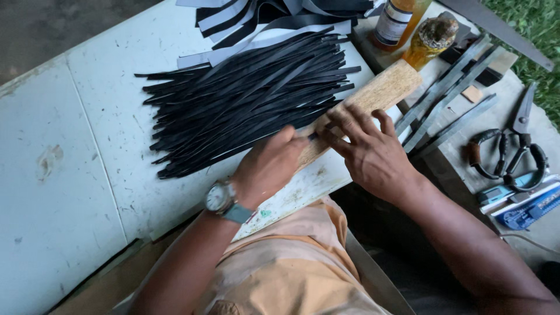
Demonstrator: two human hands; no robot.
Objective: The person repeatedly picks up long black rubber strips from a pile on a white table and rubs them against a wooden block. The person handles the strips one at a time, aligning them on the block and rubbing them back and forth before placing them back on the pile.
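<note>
A white, scuffed worktop (87,146) fills the left side of the view. On it, toward eleven o'clock from the hands, lies a thick heap of thin black strips (245,99), all running roughly the same way, their near ends reaching the wooden board (373,96). Beyond the heap, at twelve o'clock, wider black and white bands (256,23) are piled.

The left hand (271,166), a wristwatch (220,197) on its wrist, rests on the near end of the board with its fingers curled together, closed on the end of a black strip, though the grip itself is partly hidden. Just beside it the right hand (367,154) lies flat on the board, fingers (344,119) spread and pressing down, fingertips touching the strip ends.

At one o'clock stand a bottle with a dark label (392,23) and an amber bottle (429,41). To the right of the board lie long grey metal bars (449,99), then, at three o'clock, scissors (513,151) and a blue packet (531,210).
</note>
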